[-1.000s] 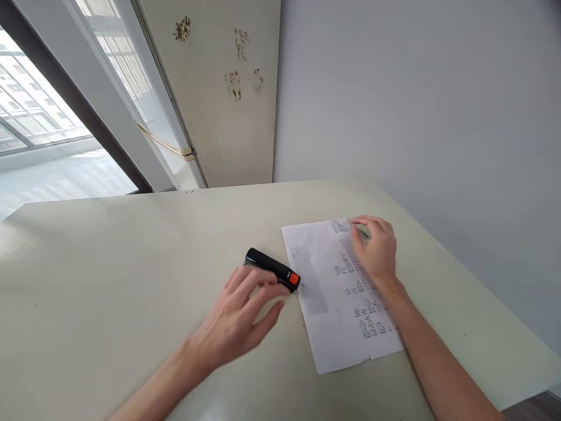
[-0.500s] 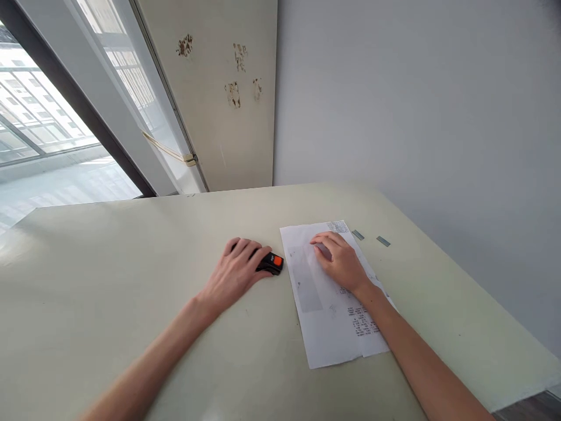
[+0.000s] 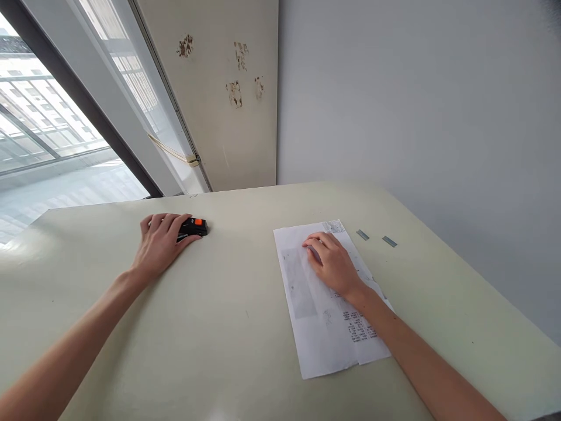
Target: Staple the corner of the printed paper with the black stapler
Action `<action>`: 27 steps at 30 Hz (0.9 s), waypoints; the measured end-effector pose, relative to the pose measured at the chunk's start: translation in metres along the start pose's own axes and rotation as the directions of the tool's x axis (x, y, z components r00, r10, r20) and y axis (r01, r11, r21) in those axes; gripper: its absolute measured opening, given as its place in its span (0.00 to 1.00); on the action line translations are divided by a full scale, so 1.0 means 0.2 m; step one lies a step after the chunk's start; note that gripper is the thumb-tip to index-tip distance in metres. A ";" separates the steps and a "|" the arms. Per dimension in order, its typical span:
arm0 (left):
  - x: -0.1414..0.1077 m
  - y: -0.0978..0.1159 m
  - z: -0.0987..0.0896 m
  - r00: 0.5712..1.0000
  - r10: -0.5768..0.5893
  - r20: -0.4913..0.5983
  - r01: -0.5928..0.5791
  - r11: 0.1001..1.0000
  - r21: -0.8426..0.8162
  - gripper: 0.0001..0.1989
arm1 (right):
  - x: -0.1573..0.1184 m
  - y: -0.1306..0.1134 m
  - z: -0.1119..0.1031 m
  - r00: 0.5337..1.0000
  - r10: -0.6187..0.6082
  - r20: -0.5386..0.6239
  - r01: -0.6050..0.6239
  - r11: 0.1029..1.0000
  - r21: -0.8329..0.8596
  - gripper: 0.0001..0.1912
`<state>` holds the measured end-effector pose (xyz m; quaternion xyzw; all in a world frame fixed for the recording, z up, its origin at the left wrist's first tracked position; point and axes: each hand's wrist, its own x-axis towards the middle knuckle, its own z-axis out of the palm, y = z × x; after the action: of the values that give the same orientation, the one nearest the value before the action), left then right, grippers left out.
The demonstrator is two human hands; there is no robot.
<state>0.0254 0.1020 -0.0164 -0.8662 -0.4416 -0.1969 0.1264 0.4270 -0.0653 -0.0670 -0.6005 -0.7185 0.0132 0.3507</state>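
On the left part of the table my left hand (image 3: 160, 242) is wrapped over a black stapler (image 3: 193, 227) with an orange patch on its end. The hand covers the stapler's rear part. My right hand (image 3: 333, 263) rests on printed sheets of paper (image 3: 324, 351), its fingers curled and the thumb bent in below them, pressing the paper against the table. Its fingertips are partly hidden. The paper lies at a slight slant, with small print near its top and lower right, and a torn notch at its lower edge.
Two short grey strips, perhaps staples (image 3: 390, 241), lie right of the paper on the pale table (image 3: 228, 327). A grey wall (image 3: 416, 105) borders the table on the right. Behind it stand a stained cream panel (image 3: 245, 140) and a window (image 3: 44, 117).
My left hand has carried the stapler left and farther back, away from the paper. My right hand and the paper have shifted slightly left.
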 end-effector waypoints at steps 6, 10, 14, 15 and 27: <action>0.01 0.03 -0.02 0.994 -0.107 -0.024 0.106 0.994 -0.032 0.23 | 0.01 -0.06 0.03 1.000 -0.021 0.008 0.021 1.000 -0.014 0.13; -0.02 0.10 -0.02 0.990 -0.103 -0.101 0.095 0.992 -0.083 0.19 | 0.00 -0.05 0.03 1.000 -0.031 -0.001 0.031 0.999 -0.023 0.13; -0.11 0.18 -0.03 0.970 -0.221 -0.102 0.214 0.974 -0.076 0.20 | -0.01 -0.05 0.03 1.000 -0.017 0.005 0.017 1.000 -0.011 0.13; -0.14 0.20 -0.04 0.963 -0.260 -0.069 0.254 0.964 -0.079 0.21 | -0.01 -0.05 0.02 1.000 -0.010 0.007 0.010 1.000 -0.005 0.12; -0.19 0.22 -0.05 0.824 -0.546 0.150 0.557 0.829 -0.050 0.23 | -0.02 -0.07 0.00 0.998 0.043 0.038 -0.045 0.997 0.063 0.11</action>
<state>0.0393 0.0454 -0.0266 -0.7172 -0.6708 -0.1884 -0.0046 0.4147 -0.0721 -0.0628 -0.6042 -0.7106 0.0548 0.3564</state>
